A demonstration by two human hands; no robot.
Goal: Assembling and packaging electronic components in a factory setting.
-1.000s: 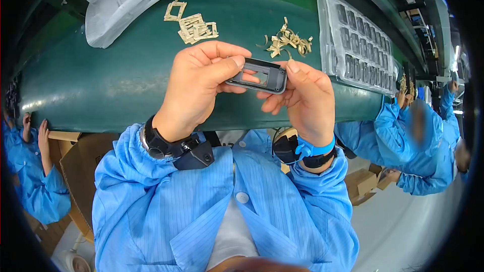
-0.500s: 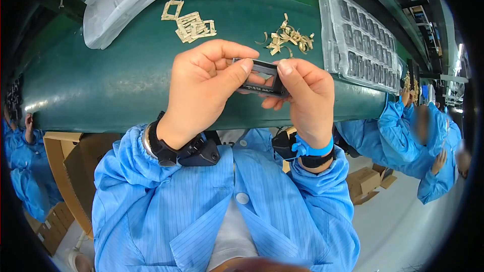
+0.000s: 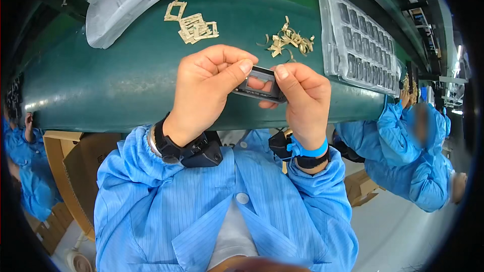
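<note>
Between my two hands is a small dark rectangular frame (image 3: 254, 93) with a window in its middle, through which some fingers show. My left hand (image 3: 214, 78) pinches its left end, thumb on top. At the right end, my right hand (image 3: 302, 88) grips it with the thumb along the upper corner. Beyond my hands, on the green work surface (image 3: 126, 78), lie a pile of flat tan rectangular frames (image 3: 195, 28) on the left and a heap of curled tan strips (image 3: 290, 40) on the right.
A clear plastic tray (image 3: 360, 45) with rows of dark parts stands at the right. Another clear tray (image 3: 131, 5) lies at the far left. An open cardboard box (image 3: 70, 171) is below the table's left edge. Co-workers in blue (image 3: 403, 141) sit at the right and left.
The dark frame has tilted so that its window faces me more. Both hands have shifted slightly while keeping hold of it. At the right, a co-worker's arm has moved.
</note>
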